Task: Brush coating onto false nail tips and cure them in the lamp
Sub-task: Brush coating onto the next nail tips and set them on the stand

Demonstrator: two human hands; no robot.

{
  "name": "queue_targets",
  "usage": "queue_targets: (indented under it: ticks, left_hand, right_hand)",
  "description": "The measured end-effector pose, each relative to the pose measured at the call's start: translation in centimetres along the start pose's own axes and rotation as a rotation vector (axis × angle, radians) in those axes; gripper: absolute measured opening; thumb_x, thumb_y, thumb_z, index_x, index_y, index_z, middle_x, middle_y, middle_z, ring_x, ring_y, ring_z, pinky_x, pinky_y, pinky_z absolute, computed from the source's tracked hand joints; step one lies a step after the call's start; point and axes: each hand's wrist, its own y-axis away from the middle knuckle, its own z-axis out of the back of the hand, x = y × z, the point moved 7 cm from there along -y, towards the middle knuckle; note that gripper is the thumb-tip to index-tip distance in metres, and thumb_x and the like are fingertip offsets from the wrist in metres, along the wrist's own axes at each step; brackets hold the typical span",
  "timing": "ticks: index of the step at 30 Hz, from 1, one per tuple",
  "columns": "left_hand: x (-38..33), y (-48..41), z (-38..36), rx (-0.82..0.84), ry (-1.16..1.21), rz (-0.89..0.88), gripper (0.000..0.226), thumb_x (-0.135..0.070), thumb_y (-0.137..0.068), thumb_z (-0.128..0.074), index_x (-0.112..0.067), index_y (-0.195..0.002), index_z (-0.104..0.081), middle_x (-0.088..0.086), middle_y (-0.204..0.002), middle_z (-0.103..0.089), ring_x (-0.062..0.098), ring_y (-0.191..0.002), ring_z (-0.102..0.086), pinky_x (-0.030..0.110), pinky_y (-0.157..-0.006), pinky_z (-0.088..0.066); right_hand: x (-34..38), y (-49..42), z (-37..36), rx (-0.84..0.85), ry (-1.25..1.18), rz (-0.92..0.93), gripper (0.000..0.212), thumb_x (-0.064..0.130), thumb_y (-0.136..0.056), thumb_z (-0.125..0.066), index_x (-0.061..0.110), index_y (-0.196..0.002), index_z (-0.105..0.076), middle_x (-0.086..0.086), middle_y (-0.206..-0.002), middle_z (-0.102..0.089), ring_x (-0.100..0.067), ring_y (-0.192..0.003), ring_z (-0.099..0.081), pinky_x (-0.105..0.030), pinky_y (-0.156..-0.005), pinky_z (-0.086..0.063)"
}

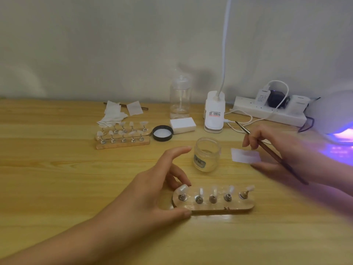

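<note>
Left hand [152, 190], nearest: thumb on the near edge and curled fingers on the far edge pinch the left end of a wooden holder strip [219, 206]; forefinger lifted clear. Five nail tips [214, 191] stand on metal pegs along it, near centre of the table [57, 169].

Right hand [286, 150], blurred, at right: fingers closed round a brush [271, 152], bristle end pointing far-left, above a white wipe [245, 155].

Open jar [207, 156] sits between the hands; its black lid [162, 133] lies beyond. Curing lamp [336, 119] glows violet, far right.

Judged step: coating, strip steadied. Next: load the bristles at the jar, then stroke each tip lightly. Whether any tip is coated, cannot tell.

Writing: jar label and the clip lamp [214, 115] print with its red mark are illegible.
</note>
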Motion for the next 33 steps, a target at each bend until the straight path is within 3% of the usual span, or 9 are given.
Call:
queue_targets:
  ticks: [3, 8, 10, 13, 18, 20, 24, 29, 33]
  left_hand:
    - [-0.1, -0.2, 0.2, 0.016, -0.007, 0.017, 0.1, -0.036, -0.07, -0.088, -0.071, -0.133, -0.02, -0.029, -0.113, -0.061, -0.002, -0.106, -0.058, 0.002, -0.079, -0.037]
    - [0.0, -0.4, 1.1, -0.012, 0.08, 0.016, 0.08, -0.03, -0.074, -0.086, -0.063, -0.129, -0.038, -0.017, -0.103, -0.072, 0.005, -0.097, -0.066, 0.011, -0.065, -0.041]
    - [0.1, -0.7, 1.2, -0.009, 0.085, 0.013, 0.072, -0.018, -0.08, -0.083, -0.059, -0.126, -0.044, -0.012, -0.095, -0.074, 0.004, -0.087, -0.067, 0.012, -0.061, -0.041]
    - [-0.1, -1.0, 1.3, -0.018, 0.106, -0.001, 0.065, -0.015, -0.083, -0.081, -0.051, -0.127, -0.05, -0.009, -0.086, -0.074, -0.001, -0.067, -0.064, 0.008, -0.059, -0.043]
    - [-1.4, -0.6, 1.1, -0.019, -0.113, -0.131, 0.074, -0.015, -0.085, -0.075, -0.056, -0.134, -0.039, -0.019, -0.085, -0.068, 0.005, -0.098, -0.068, 0.016, -0.07, -0.047]
    - [-2.0, -0.4, 1.2, -0.04, -0.122, -0.189, 0.076, -0.014, -0.085, -0.074, -0.053, -0.139, -0.037, -0.021, -0.085, -0.067, 0.002, -0.098, -0.069, 0.015, -0.073, -0.049]
    - [-2.4, -1.9, 3.7, -0.207, 0.12, -0.187, 0.063, -0.03, -0.085, -0.072, -0.04, -0.141, -0.044, -0.011, -0.09, -0.07, 0.012, -0.087, -0.074, 0.021, -0.07, -0.056]
    - [-1.4, -5.7, 4.7, -0.32, 0.439, -0.106, 0.056, -0.016, -0.087, -0.075, -0.032, -0.134, -0.049, -0.005, -0.091, -0.069, 0.017, -0.084, -0.075, 0.014, -0.067, -0.05]
    - [-0.2, -7.3, 3.4, -0.341, 0.506, -0.096, 0.058, -0.006, -0.087, -0.075, -0.029, -0.134, -0.05, -0.006, -0.087, -0.069, 0.019, -0.085, -0.076, 0.015, -0.058, -0.047]
  right_hand:
    - [-1.3, 0.6, 0.1, -0.008, 0.043, -0.054, 0.053, -0.003, -0.08, -0.077, 0.045, -0.087, -0.054, 0.008, -0.09, -0.058, -0.015, -0.086, -0.055, -0.014, -0.073, -0.043]
    - [0.0, 0.5, 1.2, -0.063, 0.213, 0.088, 0.03, 0.011, -0.088, -0.074, 0.035, -0.102, -0.061, 0.017, -0.1, -0.061, -0.006, -0.096, -0.06, -0.017, -0.084, -0.043]
    - [0.9, 0.1, 1.4, -0.093, 0.06, 0.142, 0.012, 0.019, -0.096, -0.063, 0.025, -0.105, -0.067, 0.014, -0.096, -0.063, -0.004, -0.091, -0.061, -0.012, -0.083, -0.043]
    - [1.6, -0.3, 1.9, -0.247, -0.299, 0.158, 0.027, 0.019, -0.102, -0.046, 0.015, -0.11, -0.072, -0.002, -0.078, -0.055, -0.016, -0.077, -0.054, -0.019, -0.075, -0.047]
    - [2.7, -1.5, 1.4, -0.369, -0.702, 0.024, 0.004, 0.018, -0.096, -0.058, 0.02, -0.094, -0.061, 0.004, -0.064, -0.054, -0.012, -0.06, -0.049, -0.021, -0.053, -0.045]
    - [2.9, -1.9, 1.1, -0.327, -0.731, 0.005, 0.011, 0.02, -0.088, -0.064, 0.02, -0.088, -0.053, 0.003, -0.061, -0.057, -0.011, -0.054, -0.05, -0.02, -0.047, -0.043]
    - [2.5, -2.1, 0.2, -0.203, -0.685, -0.046, 0.012, 0.023, -0.088, -0.071, 0.021, -0.079, -0.062, 0.0, -0.065, -0.058, -0.012, -0.057, -0.052, -0.02, -0.049, -0.046]
    - [0.8, -2.9, -1.0, -0.162, -0.72, -0.251, 0.035, 0.016, -0.098, -0.044, 0.022, -0.072, -0.067, -0.008, -0.063, -0.064, -0.018, -0.056, -0.059, -0.026, -0.043, -0.048]
    - [1.7, -2.5, -1.1, -0.163, -0.652, -0.165, 0.012, 0.023, -0.092, -0.054, 0.014, -0.084, -0.051, -0.009, -0.065, -0.065, -0.019, -0.056, -0.059, -0.025, -0.044, -0.048]
